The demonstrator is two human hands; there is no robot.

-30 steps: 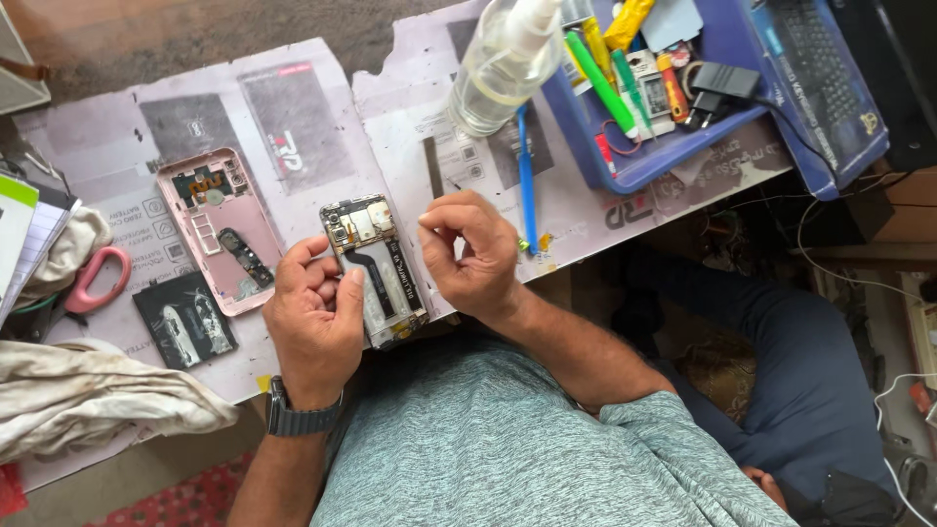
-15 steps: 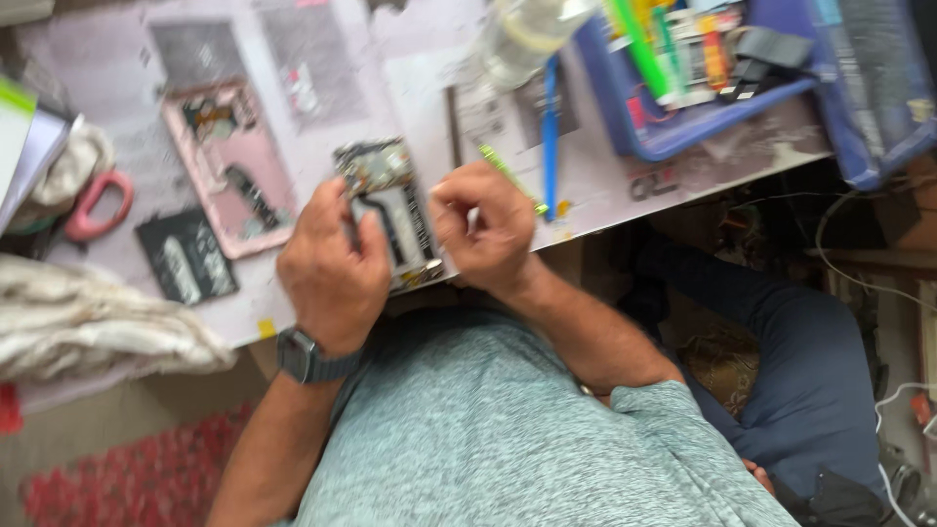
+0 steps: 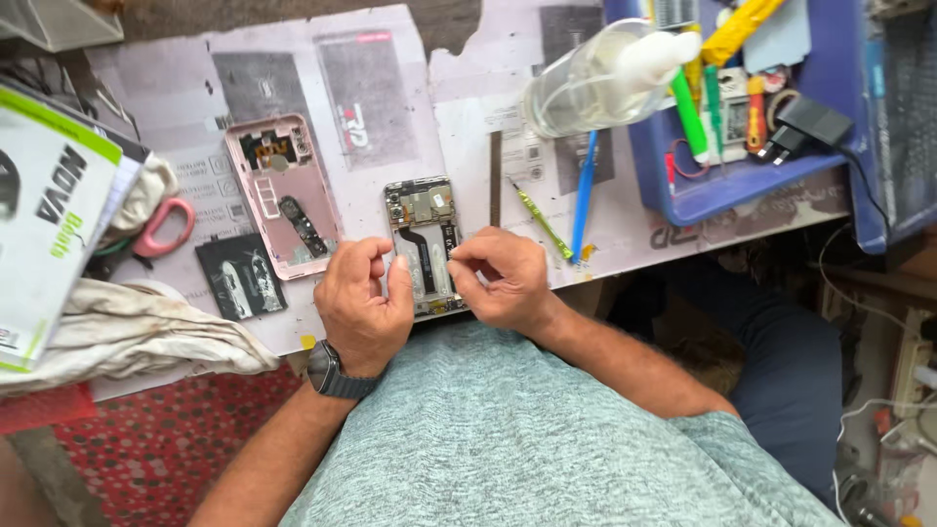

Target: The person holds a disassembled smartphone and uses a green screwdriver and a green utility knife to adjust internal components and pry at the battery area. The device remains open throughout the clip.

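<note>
Moved: half a second ago the right hand had the green screwdriver in its fingers; now that screwdriver lies on the table just right of the phone, and the view has swung back level.
Phone: opened-up phone with its back off, lying on the paper-covered table right at the near edge, straight in front of the person, guts showing.
Left hand: left hand curled against the phone's lower left side, thumb up along the edge, fingers bent in, steadying it. Dark watch on that wrist.
Right hand: right hand at the phone's lower right, fingertips pinched together over the board. Can't tell if there's some tiny part between them, too small to see.
Just beside: blue stick tool lying next to the screwdriver.
Left of phone: pink back cover, inside facing up, and a black battery nearer the edge.
Further left: pink-handled scissors, a crumpled cloth, a white and green box.
Far right: clear squeeze bottle tipped on its side against a blue tray full of tools, with a black charger plug in it.
</note>
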